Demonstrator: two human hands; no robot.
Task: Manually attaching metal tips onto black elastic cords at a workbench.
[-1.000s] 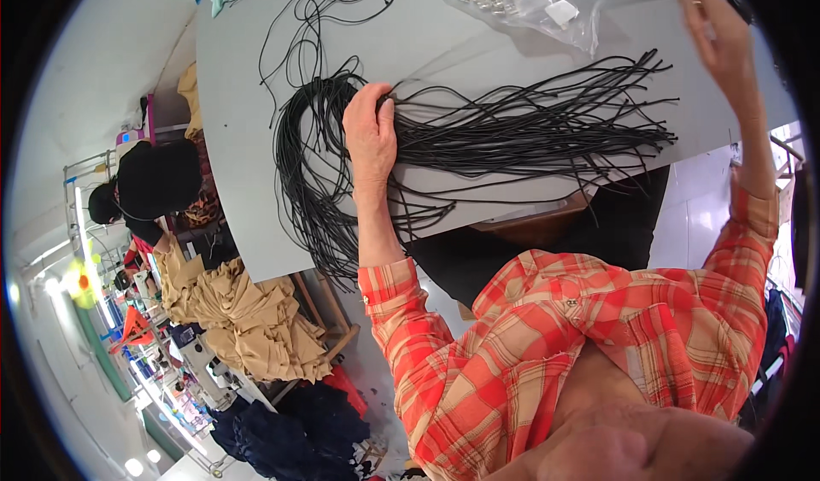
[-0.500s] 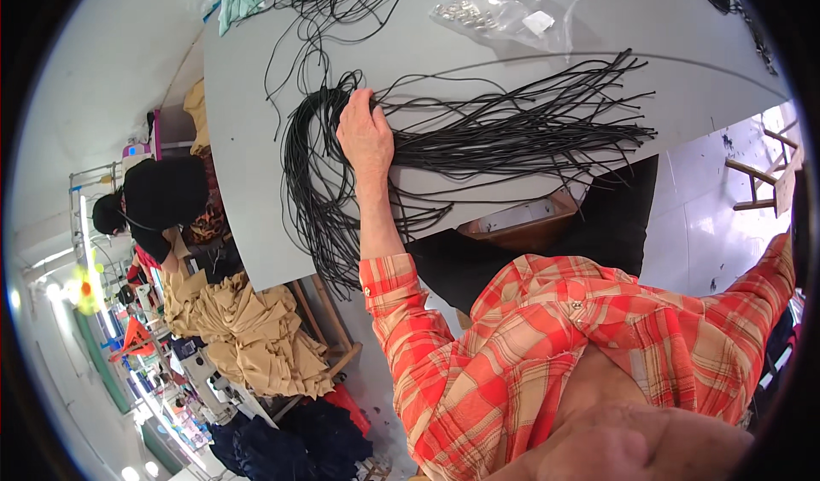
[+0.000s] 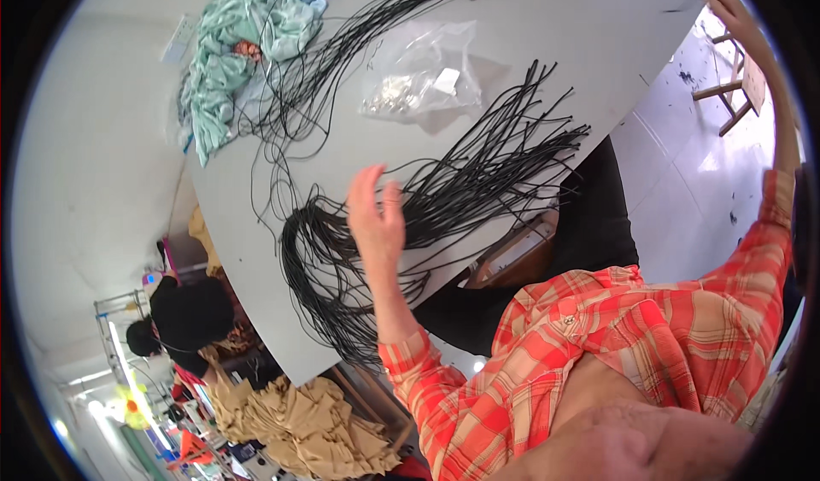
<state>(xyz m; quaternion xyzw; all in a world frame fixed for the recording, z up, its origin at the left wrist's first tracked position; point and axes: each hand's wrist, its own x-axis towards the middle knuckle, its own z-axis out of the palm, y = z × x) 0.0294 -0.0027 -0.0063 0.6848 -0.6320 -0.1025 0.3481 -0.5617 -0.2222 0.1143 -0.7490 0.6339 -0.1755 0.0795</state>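
A bundle of thin black cords (image 3: 478,195) lies across the grey table, bent in a loop on its left, with loose ends fanned out to the right. My left hand (image 3: 376,220) is over the bundle near the loop, open, its thumb apart from the fingers and nothing in its grasp. At the far right, past the table's edge, my right hand (image 3: 733,15) is raised with the arm stretched out. Its fingers are small and blurred, so what they hold, if anything, is unclear. A thin dark streak shows by its fingertips.
Beyond the bundle lie a clear plastic bag (image 3: 427,84) of small metal pieces and a second bunch of black cords (image 3: 342,49) with metal ends. Green cloth (image 3: 248,37) is heaped far left. A wooden stool (image 3: 739,88) stands right; a person in black (image 3: 192,314) works at left.
The view has shifted. My left hand has loosened from the cords and lifted. My right hand has come into view at the far right, and the single cord stretched rightward no longer shows.
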